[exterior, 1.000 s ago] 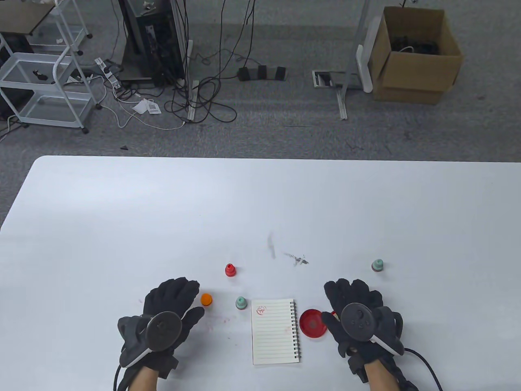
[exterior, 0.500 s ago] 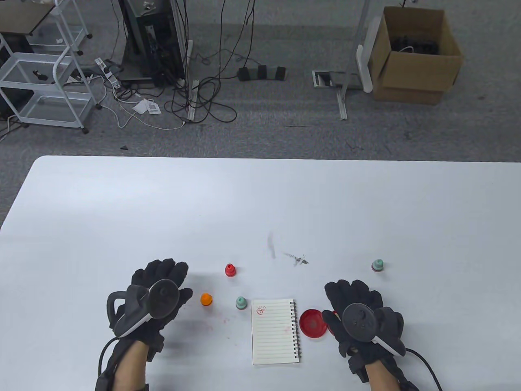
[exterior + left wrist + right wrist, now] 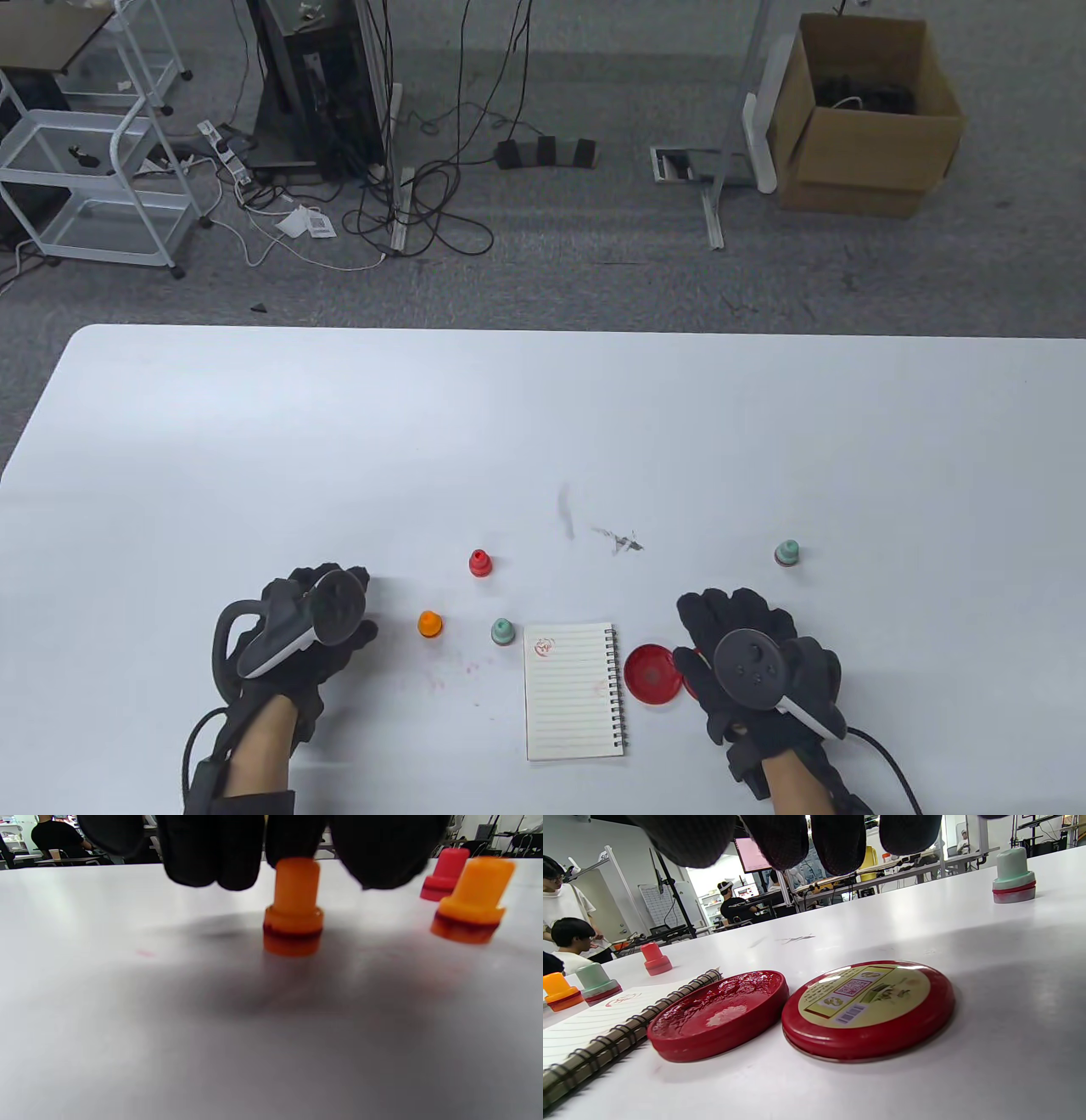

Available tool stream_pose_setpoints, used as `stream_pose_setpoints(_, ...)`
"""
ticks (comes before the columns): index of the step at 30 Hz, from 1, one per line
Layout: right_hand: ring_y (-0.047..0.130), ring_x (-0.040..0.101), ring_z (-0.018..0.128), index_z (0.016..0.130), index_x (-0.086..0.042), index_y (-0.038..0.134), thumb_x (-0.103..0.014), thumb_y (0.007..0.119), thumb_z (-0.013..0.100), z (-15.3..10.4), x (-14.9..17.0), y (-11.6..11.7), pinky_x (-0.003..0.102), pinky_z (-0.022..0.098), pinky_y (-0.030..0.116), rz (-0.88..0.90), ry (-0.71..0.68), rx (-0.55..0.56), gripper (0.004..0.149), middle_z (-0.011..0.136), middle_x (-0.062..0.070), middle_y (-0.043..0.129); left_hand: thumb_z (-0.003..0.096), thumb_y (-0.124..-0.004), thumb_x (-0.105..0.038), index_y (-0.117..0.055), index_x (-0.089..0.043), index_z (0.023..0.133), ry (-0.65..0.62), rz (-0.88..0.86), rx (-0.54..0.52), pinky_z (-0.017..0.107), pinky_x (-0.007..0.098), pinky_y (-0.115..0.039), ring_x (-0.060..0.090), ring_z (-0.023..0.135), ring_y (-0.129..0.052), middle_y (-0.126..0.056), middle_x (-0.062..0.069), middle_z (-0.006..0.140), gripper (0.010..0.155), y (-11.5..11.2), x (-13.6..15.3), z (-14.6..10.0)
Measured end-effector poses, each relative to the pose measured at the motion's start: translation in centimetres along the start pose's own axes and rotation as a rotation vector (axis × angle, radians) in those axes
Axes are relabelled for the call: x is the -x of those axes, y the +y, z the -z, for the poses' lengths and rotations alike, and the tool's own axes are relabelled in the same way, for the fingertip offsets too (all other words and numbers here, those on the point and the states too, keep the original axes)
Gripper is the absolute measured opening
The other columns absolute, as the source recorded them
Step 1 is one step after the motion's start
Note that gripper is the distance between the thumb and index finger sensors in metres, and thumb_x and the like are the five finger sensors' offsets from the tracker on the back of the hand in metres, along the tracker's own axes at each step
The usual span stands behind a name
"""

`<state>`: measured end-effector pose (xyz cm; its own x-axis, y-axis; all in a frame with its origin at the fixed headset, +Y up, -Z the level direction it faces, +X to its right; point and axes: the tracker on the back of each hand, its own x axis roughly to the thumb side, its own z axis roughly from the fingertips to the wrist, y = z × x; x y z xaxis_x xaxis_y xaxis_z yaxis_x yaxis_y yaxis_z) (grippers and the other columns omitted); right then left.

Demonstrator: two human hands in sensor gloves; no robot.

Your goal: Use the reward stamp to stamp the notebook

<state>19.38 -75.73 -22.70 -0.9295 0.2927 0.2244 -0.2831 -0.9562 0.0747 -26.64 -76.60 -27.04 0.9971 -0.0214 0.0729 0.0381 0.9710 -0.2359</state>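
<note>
A spiral notebook lies open on the white table with one red print at its top left. My left hand is curled left of it. In the left wrist view its fingers close around the handle of an orange stamp that stands on the table; this stamp is hidden in the table view. My right hand hovers flat and empty beside the open red ink pad and over its lid.
A second orange stamp, a green stamp and a red stamp stand between my left hand and the notebook. Another green stamp stands at the far right. Grey smudges mark the table.
My left hand has moved left, away from the free orange stamp, rolled onto its side and curled its fingers. My right hand has stayed in place.
</note>
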Motion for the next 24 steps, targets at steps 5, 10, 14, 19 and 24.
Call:
stream_pose_setpoints(5,0.052,0.058,0.098,0.105,-0.017,0.063,-0.045,0.073,0.047,0.0,0.0,0.0,0.08,0.065,0.042,0.001,0.0,-0.008,0.065,0.11,0.017,0.062,0.0432,-0.08,-0.056,-0.066,-0.028,0.107,0.019,0.02,0.028,0.078,0.061,-0.064,0.032,0.092,-0.082,-0.08,0.004,0.1,0.071,-1.1,0.3,0.4)
stream_pose_setpoints(10,0.052,0.058,0.098,0.104,-0.017,0.063,-0.045,0.073,0.047,0.1,0.0,-0.1,0.08,0.065,0.042,0.002,-0.001,-0.006,0.065,0.11,0.017,0.062,0.0426,-0.082,-0.054,-0.068,-0.028,0.105,0.026,0.029,0.035,0.078,0.061,-0.065,0.03,0.089,-0.083,-0.08,0.003,0.097,0.069,-1.7,0.4,0.6)
stream_pose_setpoints(14,0.052,0.058,0.098,0.104,-0.018,0.063,-0.045,0.073,0.047,0.1,0.0,0.0,0.079,0.065,0.042,0.003,-0.003,-0.013,0.065,0.11,0.017,0.062,0.0425,-0.084,-0.052,-0.067,-0.028,0.104,0.024,0.027,0.033,0.078,0.061,-0.064,0.03,0.089,-0.082,-0.08,0.003,0.096,0.068,-1.7,0.4,0.6)
stream_pose_setpoints(19,0.052,0.058,0.098,0.104,-0.017,0.064,-0.045,0.073,0.047,0.1,0.0,-0.1,0.079,0.065,0.042,0.002,-0.001,-0.01,0.065,0.109,0.017,0.063,0.0419,-0.085,-0.049,-0.071,-0.03,0.101,0.029,-0.013,0.029,0.078,0.061,-0.065,0.03,0.087,-0.082,-0.081,0.001,0.092,0.063,-1.9,0.5,0.8)
stream_pose_setpoints(24,0.053,0.058,0.098,0.104,-0.017,0.064,-0.045,0.073,0.047,0.1,-0.1,0.0,0.079,0.065,0.043,0.002,-0.002,-0.011,0.064,0.109,0.017,0.063,0.0405,-0.086,-0.047,-0.073,-0.031,0.099,0.042,-0.046,0.02,0.077,0.061,-0.066,0.03,0.086,-0.082,-0.082,0.0,0.091,0.062,-1.9,0.8,0.9)
